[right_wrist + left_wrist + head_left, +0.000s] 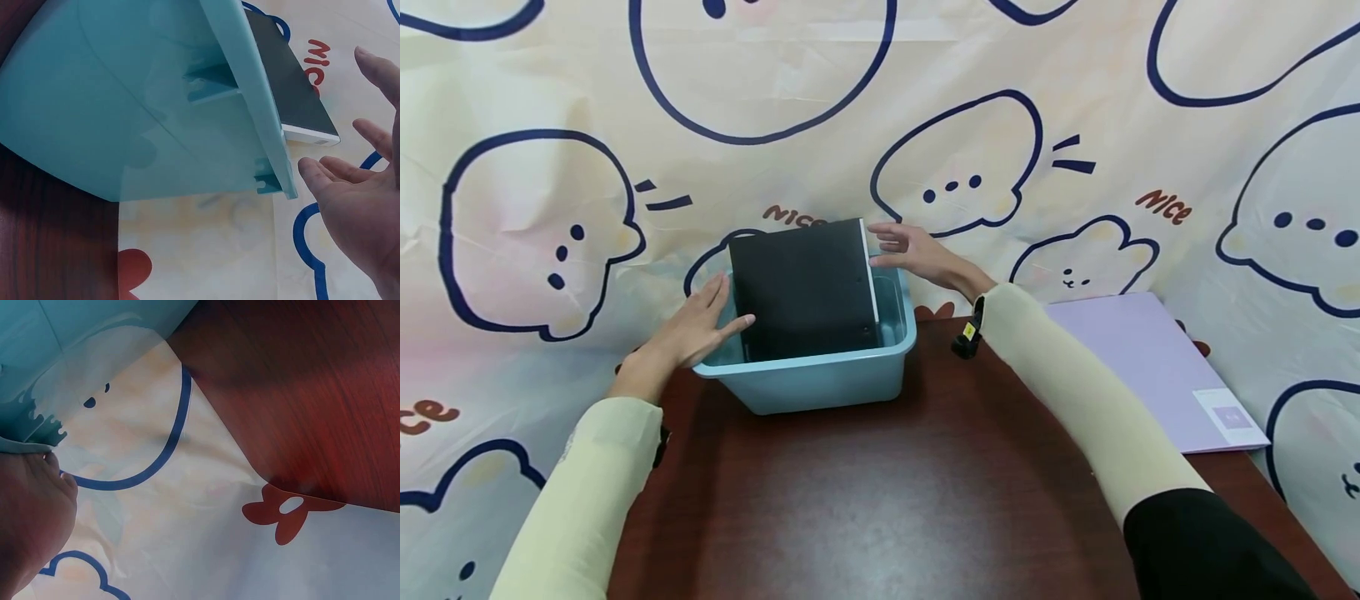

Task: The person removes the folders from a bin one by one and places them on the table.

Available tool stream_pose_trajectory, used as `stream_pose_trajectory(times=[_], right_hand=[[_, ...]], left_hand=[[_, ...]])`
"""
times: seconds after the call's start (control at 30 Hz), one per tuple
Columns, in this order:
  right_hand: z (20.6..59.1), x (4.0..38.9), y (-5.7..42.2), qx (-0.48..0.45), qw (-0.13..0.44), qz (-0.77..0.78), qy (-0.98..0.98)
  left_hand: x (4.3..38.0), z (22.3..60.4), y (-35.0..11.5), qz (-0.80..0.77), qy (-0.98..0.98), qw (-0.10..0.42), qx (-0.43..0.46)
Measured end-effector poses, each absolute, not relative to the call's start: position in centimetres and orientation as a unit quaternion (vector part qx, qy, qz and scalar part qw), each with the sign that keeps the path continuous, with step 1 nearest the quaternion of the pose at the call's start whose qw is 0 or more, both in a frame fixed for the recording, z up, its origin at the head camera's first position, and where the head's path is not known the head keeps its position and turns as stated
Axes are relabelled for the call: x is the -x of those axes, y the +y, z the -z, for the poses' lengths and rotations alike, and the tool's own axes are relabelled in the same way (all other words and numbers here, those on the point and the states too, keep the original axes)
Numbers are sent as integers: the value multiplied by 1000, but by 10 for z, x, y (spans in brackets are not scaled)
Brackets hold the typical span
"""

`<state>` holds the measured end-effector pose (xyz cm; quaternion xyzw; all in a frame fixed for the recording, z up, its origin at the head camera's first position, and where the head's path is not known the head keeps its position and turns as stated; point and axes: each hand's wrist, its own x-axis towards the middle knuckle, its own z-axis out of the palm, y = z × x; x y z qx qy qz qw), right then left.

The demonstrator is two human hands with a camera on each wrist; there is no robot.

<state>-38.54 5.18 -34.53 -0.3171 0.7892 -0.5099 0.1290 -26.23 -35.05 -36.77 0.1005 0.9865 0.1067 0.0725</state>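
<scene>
Black box (805, 292) (perhaps a book), jutting from blue tub (820, 385), hands (698, 323) either side

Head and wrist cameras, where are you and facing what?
Head: on the head, looking forward and down at blue tub; left hand, right hand show.
Left wrist: worn there, facing tub and table; left hand partly shows.
Right wrist: worn there, facing tub's outside; right hand shows.
Head and right wrist share the black folder-like item.

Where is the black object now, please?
In the head view, the black object stands partly in the blue basin, left of centre, between the left hand and right hand.
</scene>
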Motion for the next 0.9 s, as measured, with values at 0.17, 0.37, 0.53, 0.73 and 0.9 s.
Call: stream_pose_trajectory(times=[0.17, 0.37, 0.53, 0.73, 0.9], right_hand=[[346, 388, 46, 308, 130, 511, 792], [349, 392, 37, 292, 136, 520, 791], [352, 396, 30, 277, 136, 519, 797], [353, 399, 24, 262, 146, 535, 790], [352, 400, 16, 270, 152, 538, 784]], left_hand=[[263, 368, -350, -107, 987, 71, -101], [263, 369, -351, -104, 987, 69, -104], [261, 371, -351, -108, 986, 73, -101], [262, 371, -350, -111, 986, 74, -97], [263, 370, -351, -105, 987, 69, -100]])
